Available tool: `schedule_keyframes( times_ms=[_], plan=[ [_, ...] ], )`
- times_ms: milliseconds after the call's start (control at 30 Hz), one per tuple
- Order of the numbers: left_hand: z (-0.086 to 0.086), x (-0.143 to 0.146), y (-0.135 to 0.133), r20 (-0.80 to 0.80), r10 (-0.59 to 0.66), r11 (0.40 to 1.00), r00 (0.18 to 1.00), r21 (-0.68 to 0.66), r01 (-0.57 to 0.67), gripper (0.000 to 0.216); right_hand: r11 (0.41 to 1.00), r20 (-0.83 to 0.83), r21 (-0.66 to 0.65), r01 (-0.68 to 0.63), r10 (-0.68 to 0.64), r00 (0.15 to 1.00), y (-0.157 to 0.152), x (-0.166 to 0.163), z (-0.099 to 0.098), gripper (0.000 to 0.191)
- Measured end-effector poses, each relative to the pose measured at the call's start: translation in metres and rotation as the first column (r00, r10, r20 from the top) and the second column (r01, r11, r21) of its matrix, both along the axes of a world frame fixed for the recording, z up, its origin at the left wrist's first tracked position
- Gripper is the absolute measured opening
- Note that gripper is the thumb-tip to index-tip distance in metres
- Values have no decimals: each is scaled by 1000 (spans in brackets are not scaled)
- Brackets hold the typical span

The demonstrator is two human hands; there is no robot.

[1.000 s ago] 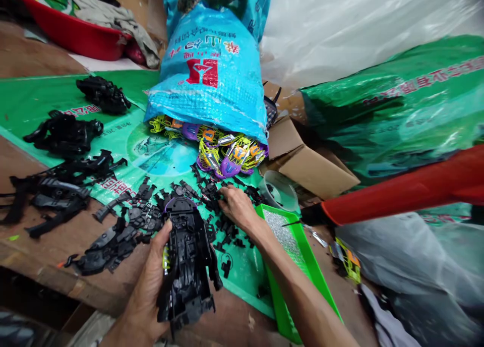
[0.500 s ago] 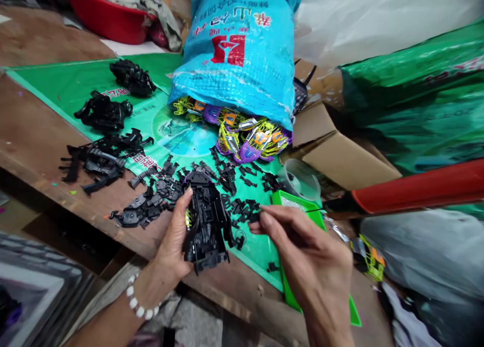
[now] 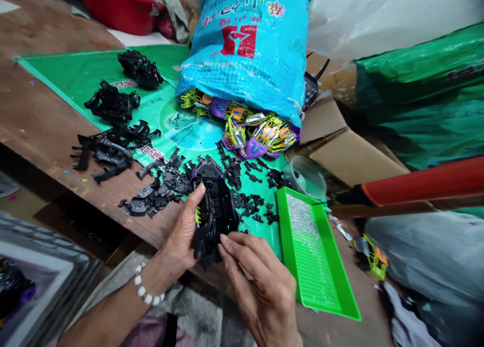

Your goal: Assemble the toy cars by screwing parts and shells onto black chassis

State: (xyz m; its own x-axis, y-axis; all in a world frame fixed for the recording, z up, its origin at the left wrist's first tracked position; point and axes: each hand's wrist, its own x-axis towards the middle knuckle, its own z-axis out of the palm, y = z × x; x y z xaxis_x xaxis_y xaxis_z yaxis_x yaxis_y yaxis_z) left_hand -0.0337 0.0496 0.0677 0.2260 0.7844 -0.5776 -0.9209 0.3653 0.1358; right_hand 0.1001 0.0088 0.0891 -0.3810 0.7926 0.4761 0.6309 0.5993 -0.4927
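My left hand is closed around the side of a black toy car chassis, thumb on top, with its inner side facing up. Purple and yellow edging of a car body shows beneath it. My right hand touches the chassis at its lower right, thumb and forefinger pinched together; whatever is between the fingertips is hidden. Just beyond the chassis lie many small black plastic parts. Right of my right hand is a green tray with small silvery screws heaped at its far end.
A blue sack spills yellow and purple toy car bodies. Black assemblies lie at the left on a green sheet. A clear tub, a cardboard box and a red-handled tool are at the right.
My right hand has moved left and down from near the tray to the chassis, uncovering the tray. My left hand still holds the chassis. The view has shifted slightly.
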Motion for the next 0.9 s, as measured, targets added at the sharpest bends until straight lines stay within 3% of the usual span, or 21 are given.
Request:
schedule_keyframes(
  times_ms=[233, 467, 667, 900],
  plan=[
    [-1, 0, -2, 105, -99, 995, 990, 6, 99, 48, 999, 62, 37, 10, -12, 998, -3, -1, 0, 28],
    [2, -1, -4, 54, -89, 996, 995, 34, 87, 41, 998, 138, -39, -43, 48, 989, -4, -4, 5, 25],
    [-8, -3, -6, -1, -37, 998, 999, 56, 37, 41, 996, 245, -48, -76, 86, 966, -3, -2, 11, 27],
    [-8, -4, -6, -23, -110, 994, 994, 26, 111, 46, 984, 305, -137, -114, 151, 940, 9, -5, 22, 21]
  ],
)
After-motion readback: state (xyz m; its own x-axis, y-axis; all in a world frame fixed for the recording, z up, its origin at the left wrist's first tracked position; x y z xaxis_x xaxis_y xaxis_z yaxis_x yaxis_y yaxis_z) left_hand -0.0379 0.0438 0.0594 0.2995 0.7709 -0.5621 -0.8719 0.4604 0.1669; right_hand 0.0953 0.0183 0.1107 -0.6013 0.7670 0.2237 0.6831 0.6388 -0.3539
